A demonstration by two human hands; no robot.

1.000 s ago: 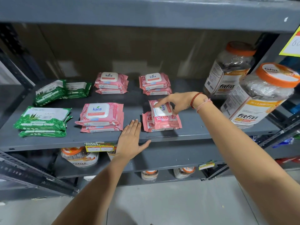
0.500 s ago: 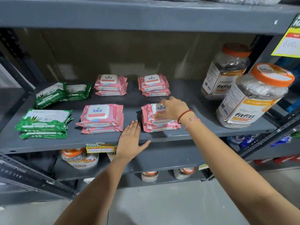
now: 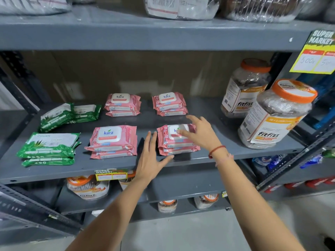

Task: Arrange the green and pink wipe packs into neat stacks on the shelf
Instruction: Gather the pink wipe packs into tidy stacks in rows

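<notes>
Four stacks of pink wipe packs lie on the grey shelf [image 3: 226, 142]: front right [image 3: 174, 142], front middle [image 3: 113, 142], back middle [image 3: 122, 104] and back right [image 3: 169, 104]. A green stack [image 3: 49, 148] sits at the front left. Two more green packs [image 3: 67, 115] lie askew behind it. My right hand [image 3: 200, 133] hovers over the front right pink stack, fingers spread, holding nothing. My left hand [image 3: 151, 158] rests flat on the shelf's front edge, fingertips beside that stack's left side.
Two large orange-lidded jars [image 3: 273, 116] stand at the shelf's right end. The shelf above [image 3: 145, 33] carries wrapped goods. Price tags hang at the right upright [image 3: 315, 53] and the front lip [image 3: 110, 174]. More jars sit on the lower shelves.
My right hand set the tilted pink pack squarely on the front right stack, pressed it, then lifted off with fingers spread. My left hand stayed on the shelf edge.
</notes>
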